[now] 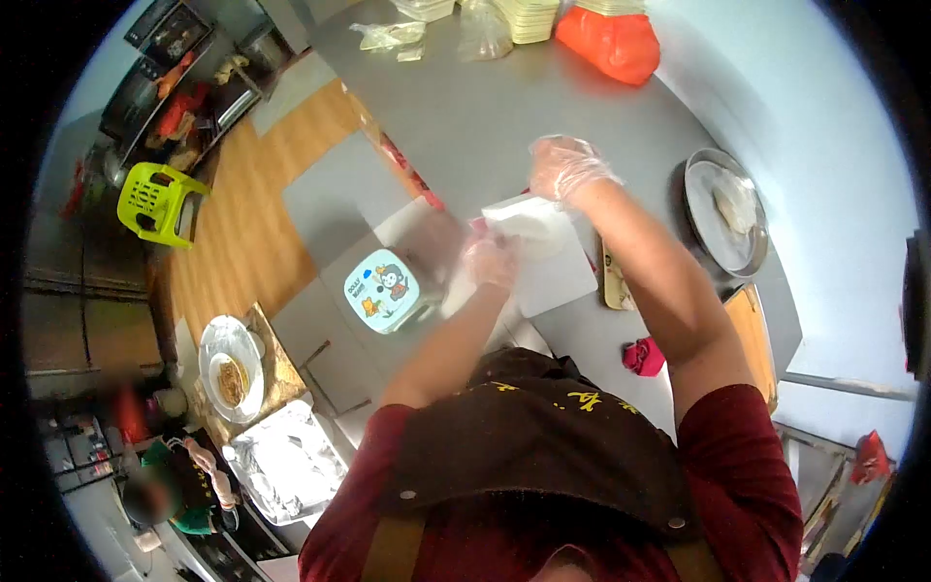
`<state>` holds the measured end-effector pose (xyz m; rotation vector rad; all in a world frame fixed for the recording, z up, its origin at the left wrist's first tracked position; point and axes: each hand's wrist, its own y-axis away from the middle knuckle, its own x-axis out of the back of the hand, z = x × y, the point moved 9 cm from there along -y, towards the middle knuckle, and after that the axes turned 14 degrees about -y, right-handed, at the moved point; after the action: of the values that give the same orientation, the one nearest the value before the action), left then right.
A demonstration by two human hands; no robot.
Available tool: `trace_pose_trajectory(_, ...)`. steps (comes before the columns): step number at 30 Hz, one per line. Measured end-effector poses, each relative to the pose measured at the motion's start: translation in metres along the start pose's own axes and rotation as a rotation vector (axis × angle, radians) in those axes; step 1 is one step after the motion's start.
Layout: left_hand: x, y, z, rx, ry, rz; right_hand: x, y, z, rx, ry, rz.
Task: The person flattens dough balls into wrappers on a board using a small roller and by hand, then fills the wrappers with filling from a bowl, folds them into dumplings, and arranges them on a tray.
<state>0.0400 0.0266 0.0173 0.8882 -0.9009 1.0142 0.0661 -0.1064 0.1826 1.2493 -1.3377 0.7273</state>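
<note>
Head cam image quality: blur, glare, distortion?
Head view: strong fisheye bending, black corners; left hand smeared, probably motion blur; right hand crisper. Head view: soft shadow between the left hand and cartoon box; bright glints on the foil; wall pale and bright.

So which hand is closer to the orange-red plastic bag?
Right. The right hand is across some grey tabletop from the orange-red plastic bag; the left hand is farther off, closer to the brown apron.
</note>
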Motion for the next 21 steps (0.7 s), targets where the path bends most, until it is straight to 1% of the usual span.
trace_pose_trajectory(1,-0.012,-0.006,-0.003,0.058,-0.045,-0.052,-0.003,0.001,-0.001,-0.017,0.015,-0.062)
trace_pose_trajectory(2,-0.021,-0.009,0.001,0.046,-0.049,-0.052,-0.006,0.003,-0.002,-0.034,0.03,-0.122)
trace_pose_trajectory(4,-0.026,-0.011,0.014,0.006,-0.126,0.097,0.001,0.01,-0.002,-0.05,-0.022,-0.115)
trace_pose_trajectory(5,-0.035,-0.01,0.018,-0.015,-0.132,0.096,0.002,0.014,-0.001,-0.058,-0.071,-0.113)
trace_pose_trajectory(6,-0.036,-0.005,0.033,-0.189,0.266,0.169,-0.001,0.014,0.002,-0.079,-0.082,-0.103)
trace_pose_trajectory(7,-0.025,0.006,0.048,-0.366,0.67,0.226,-0.005,0.012,0.0,-0.024,-0.084,-0.105)
trace_pose_trajectory(8,-0.026,0.015,0.054,-0.399,0.668,0.208,-0.008,0.011,0.0,0.025,-0.084,-0.103)
trace_pose_trajectory(10,-0.012,0.043,0.083,-0.509,0.45,-0.005,0.004,0.026,0.001,0.042,-0.206,-0.03)
trace_pose_trajectory(12,0.011,0.069,0.099,-0.406,0.436,-0.275,-0.021,0.02,0.008,0.099,-0.312,-0.047)
trace_pose_trajectory(13,0.022,0.076,0.107,-0.443,0.422,-0.298,-0.025,0.03,0.011,0.155,-0.378,0.033)
trace_pose_trajectory(14,0.018,0.089,0.117,-0.521,0.374,-0.46,-0.027,0.045,0.011,0.212,-0.437,0.111)
trace_pose_trajectory(15,0.009,0.105,0.124,-0.59,0.324,-0.622,-0.036,0.061,0.015,0.149,-0.456,0.009)
trace_pose_trajectory(16,-0.002,0.113,0.123,-0.609,0.314,-0.644,-0.045,0.077,0.021,0.09,-0.48,-0.098)
trace_pose_trajectory(17,-0.02,0.122,0.12,-0.641,0.317,-0.735,-0.05,0.085,0.031,0.067,-0.488,-0.09)
trace_pose_trajectory(18,-0.035,0.131,0.12,-0.671,0.318,-0.822,-0.066,0.097,0.03,0.211,-0.377,-0.21)
trace_pose_trajectory(19,-0.044,0.135,0.122,-0.688,0.305,-0.835,-0.087,0.111,0.034,0.355,-0.264,-0.329)
trace_pose_trajectory(20,-0.053,0.153,0.129,-0.847,0.214,-0.894,-0.113,0.122,0.061,0.338,-0.276,-0.321)
trace_pose_trajectory(21,-0.06,0.169,0.137,-1.004,0.123,-0.947,-0.117,0.134,0.09,0.423,-0.377,0.033)
